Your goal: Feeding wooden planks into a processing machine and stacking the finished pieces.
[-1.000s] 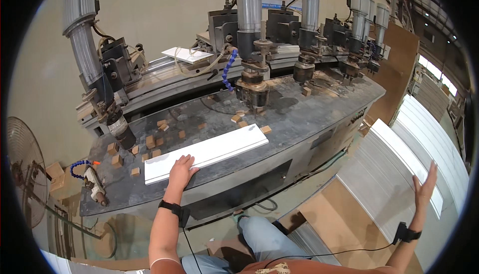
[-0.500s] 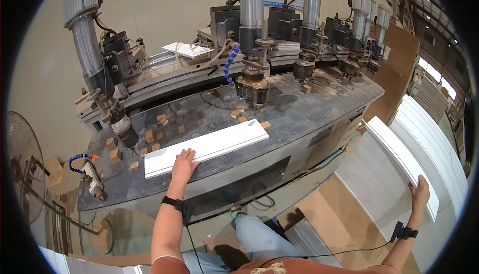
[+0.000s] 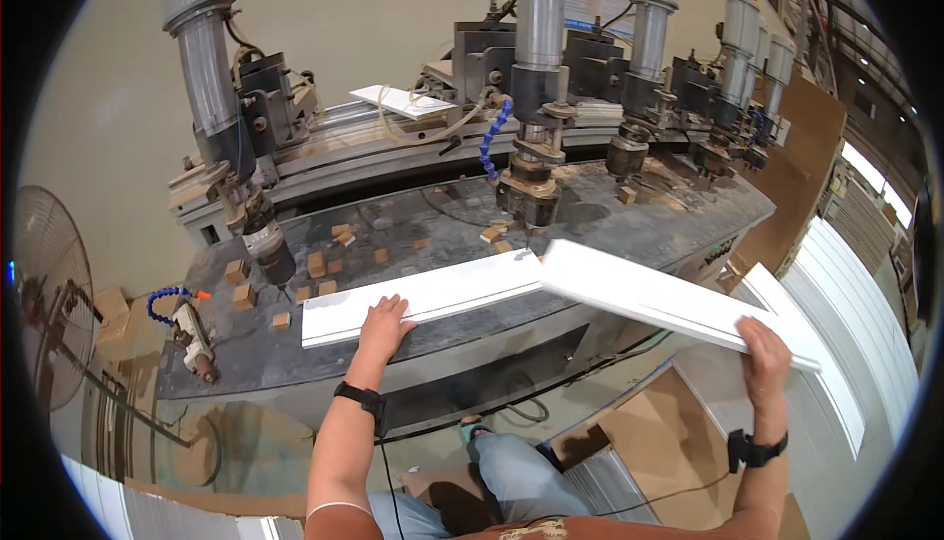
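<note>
My left hand (image 3: 384, 330) lies on a white grooved board (image 3: 452, 289), its fingers stretched flat over the face near the left end. That board rests on the dark machine table, along its near side. In my right hand (image 3: 764, 355) is a second white board (image 3: 649, 294), gripped close to its near right end. This one is lifted and slanted, its far end by the right end of the first board; whether the two touch I cannot tell. Behind the lying board stands the middle drill head (image 3: 529, 191), and a left drill head (image 3: 267, 245) is beyond its left end.
Small wooden blocks (image 3: 316, 265) are scattered over the machine table (image 3: 629, 230). A clamp (image 3: 192, 343) with a blue hose sits at the left corner. Stacked white boards (image 3: 855, 314) stand at the right, beside cardboard (image 3: 649, 412). A fan (image 3: 54, 294) is far left.
My right hand has lifted a white board off the stack and swung it left toward the table. My left hand stays on the lying board. The whole view has shifted slightly.
</note>
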{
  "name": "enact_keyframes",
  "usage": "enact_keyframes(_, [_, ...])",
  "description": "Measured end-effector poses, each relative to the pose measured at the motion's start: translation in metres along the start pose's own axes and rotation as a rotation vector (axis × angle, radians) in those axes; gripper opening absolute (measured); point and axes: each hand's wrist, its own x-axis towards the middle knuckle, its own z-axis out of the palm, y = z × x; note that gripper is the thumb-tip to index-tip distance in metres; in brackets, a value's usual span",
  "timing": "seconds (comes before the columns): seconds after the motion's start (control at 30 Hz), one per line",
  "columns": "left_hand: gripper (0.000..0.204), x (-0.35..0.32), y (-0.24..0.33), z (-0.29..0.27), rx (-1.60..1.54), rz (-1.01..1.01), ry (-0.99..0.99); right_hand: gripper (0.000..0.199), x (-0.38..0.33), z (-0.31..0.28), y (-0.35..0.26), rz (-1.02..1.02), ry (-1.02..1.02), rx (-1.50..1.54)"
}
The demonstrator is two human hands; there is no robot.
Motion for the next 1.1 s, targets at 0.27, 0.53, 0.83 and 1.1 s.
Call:
enact_keyframes(0.27, [0.060,-0.003,0.025,-0.008,-0.131,-0.087,-0.019,0.038,0.143,0.139,-0.126,-0.344,-0.054,0.521])
enact_keyframes(0.53, [0.049,-0.120,0.048,-0.012,0.475,0.048,0.216,0.025,0.186,0.206,-0.238,-0.500,-0.369,0.696])
enact_keyframes(0.83, [0.037,-0.362,0.044,-0.126,0.470,-0.198,0.199,0.040,0.153,0.263,-0.285,-0.540,-0.448,0.712])
enact_keyframes(1.1, [0.031,-0.578,0.101,-0.148,0.691,-0.698,0.258,0.076,0.138,0.324,-0.285,-0.552,-0.496,0.561])
